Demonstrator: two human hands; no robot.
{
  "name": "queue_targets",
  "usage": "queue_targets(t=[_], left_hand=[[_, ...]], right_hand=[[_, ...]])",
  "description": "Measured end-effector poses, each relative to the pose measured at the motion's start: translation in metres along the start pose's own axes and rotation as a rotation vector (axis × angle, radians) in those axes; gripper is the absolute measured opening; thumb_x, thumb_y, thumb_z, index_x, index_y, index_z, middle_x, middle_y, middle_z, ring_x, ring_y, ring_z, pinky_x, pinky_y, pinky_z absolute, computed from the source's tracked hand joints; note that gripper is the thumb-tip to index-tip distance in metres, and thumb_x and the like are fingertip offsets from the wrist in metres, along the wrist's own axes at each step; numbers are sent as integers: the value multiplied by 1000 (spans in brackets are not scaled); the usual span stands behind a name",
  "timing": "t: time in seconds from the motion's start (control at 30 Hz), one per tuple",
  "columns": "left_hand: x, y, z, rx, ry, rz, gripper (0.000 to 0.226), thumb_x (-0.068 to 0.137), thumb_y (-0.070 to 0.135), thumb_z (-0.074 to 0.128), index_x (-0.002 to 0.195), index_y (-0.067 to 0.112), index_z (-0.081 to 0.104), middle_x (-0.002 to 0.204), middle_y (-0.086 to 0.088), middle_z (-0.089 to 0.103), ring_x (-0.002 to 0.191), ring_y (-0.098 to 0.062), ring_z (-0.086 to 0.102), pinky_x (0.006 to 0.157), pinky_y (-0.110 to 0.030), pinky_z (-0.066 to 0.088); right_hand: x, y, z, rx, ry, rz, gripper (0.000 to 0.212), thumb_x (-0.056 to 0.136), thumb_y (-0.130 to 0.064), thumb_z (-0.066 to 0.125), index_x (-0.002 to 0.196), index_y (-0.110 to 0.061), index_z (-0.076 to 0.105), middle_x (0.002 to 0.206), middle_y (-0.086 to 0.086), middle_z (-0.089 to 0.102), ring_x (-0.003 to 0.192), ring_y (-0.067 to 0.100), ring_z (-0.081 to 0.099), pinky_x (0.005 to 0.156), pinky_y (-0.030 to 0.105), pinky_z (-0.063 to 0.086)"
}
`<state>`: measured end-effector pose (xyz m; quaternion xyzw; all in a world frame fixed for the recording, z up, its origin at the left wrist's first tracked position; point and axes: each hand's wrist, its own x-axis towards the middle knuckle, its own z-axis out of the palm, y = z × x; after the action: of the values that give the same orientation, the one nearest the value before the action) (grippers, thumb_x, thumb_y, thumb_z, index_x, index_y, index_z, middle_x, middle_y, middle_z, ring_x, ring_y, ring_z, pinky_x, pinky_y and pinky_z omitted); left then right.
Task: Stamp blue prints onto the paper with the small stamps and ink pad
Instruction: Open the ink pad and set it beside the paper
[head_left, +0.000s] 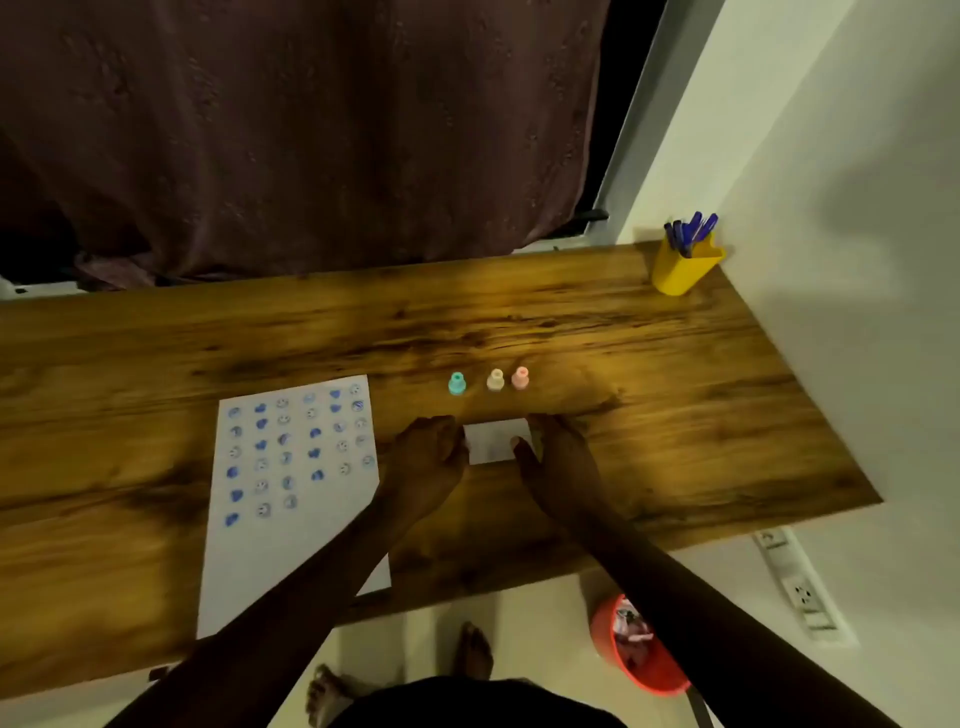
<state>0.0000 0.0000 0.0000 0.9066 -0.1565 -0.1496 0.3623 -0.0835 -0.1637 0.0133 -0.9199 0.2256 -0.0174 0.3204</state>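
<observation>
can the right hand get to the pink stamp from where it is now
Probably yes. The right hand rests on the white ink pad, and the pink stamp stands upright just beyond it on the desk, with bare wood between and nothing blocking the way.

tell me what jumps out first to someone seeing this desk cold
The white paper at the desk's left, covered in rows of blue prints. Right of it, both hands, left hand and right hand, flank a small white ink pad, with three pastel stamps lined up just beyond.
</observation>
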Motion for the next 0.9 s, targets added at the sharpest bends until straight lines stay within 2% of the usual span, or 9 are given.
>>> queue_targets(t=[0.13,0.33,0.63,0.73,0.83,0.9], left_hand=[[3,5,9,-64,-61,-101,29,99,26,66,126,15,68,129,-6,72,119,-25,68,92,-24,38],[8,6,19,-151,-112,-179,29,99,24,66,126,18,64,125,-1,70,116,-20,67,82,-20,43],[5,6,22,-242,-123,-239,45,98,16,65,142,19,56,142,-7,63,121,-24,66,98,-38,56],[5,5,15,-240,-92,-232,47,99,12,64,145,16,54,147,-8,60,130,-27,62,100,-34,51],[5,0,-2,-249,-48,-236,49,99,12,64,147,13,53,151,-11,58,138,-29,56,111,-38,48],[1,-3,-20,-267,-12,-232,51,99,13,64,148,14,51,152,-10,57,137,-29,57,109,-36,49]], right_hand=[[2,6,-3,44,-56,58,55,102,-32,57,152,-14,41,151,8,52,140,28,48,118,43,38],[0,8,0,94,-120,99,55,105,-33,52,154,-11,37,157,8,45,146,26,42,123,43,31],[-3,2,7,105,-84,137,55,104,-31,55,152,-8,39,157,10,45,146,26,42,123,36,28],[-3,-4,8,128,-101,131,53,102,-26,58,149,-5,43,153,13,49,142,29,46,120,43,35],[-3,-20,11,204,-58,123,51,99,-20,63,145,-6,48,147,13,55,135,30,53,113,47,44],[-3,-34,15,225,-31,101,48,100,-21,62,145,-9,50,146,10,56,134,28,54,112,46,46]])
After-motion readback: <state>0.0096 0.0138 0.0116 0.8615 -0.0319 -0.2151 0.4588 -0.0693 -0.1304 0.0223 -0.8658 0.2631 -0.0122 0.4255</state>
